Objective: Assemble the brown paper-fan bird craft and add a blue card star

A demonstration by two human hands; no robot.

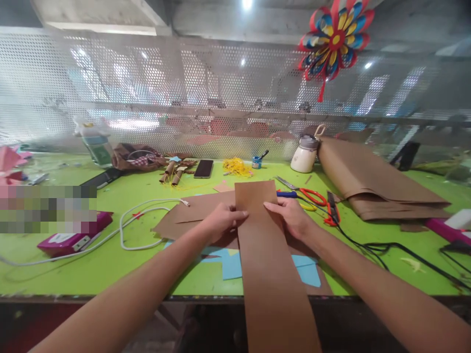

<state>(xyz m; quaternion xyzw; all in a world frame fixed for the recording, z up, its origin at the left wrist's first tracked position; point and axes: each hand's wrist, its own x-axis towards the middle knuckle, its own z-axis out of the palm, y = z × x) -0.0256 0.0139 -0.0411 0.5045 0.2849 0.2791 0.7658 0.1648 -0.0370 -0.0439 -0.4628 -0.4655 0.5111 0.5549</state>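
Nearest, a long brown paper strip ran out over the near edge of the green table, its far end up between two hands. The left hand pinched its left border, thumb on top and fingers curled beneath; the right hand gripped the right border, its thumb laid on the upper face. Under the strip, close to the table's near edge, light blue paper pieces stuck out on both sides. Just beyond them, broader brown sheets lay below the left hand. Left of these, a looped white cable passed a magenta power strip; on the right, black cables trailed rightward. Past the right hand rested orange-handled scissors, blades toward the far edge, and beside them an orange-handled tool too unclear to name. Folded brown paper lay farther right. Along the table's far edge, from left to right, were a smartphone, tangled yellow strands, a small blue jar and a white bottle. Behind that edge rose a perforated panel; a petalled ornament hung high on the right
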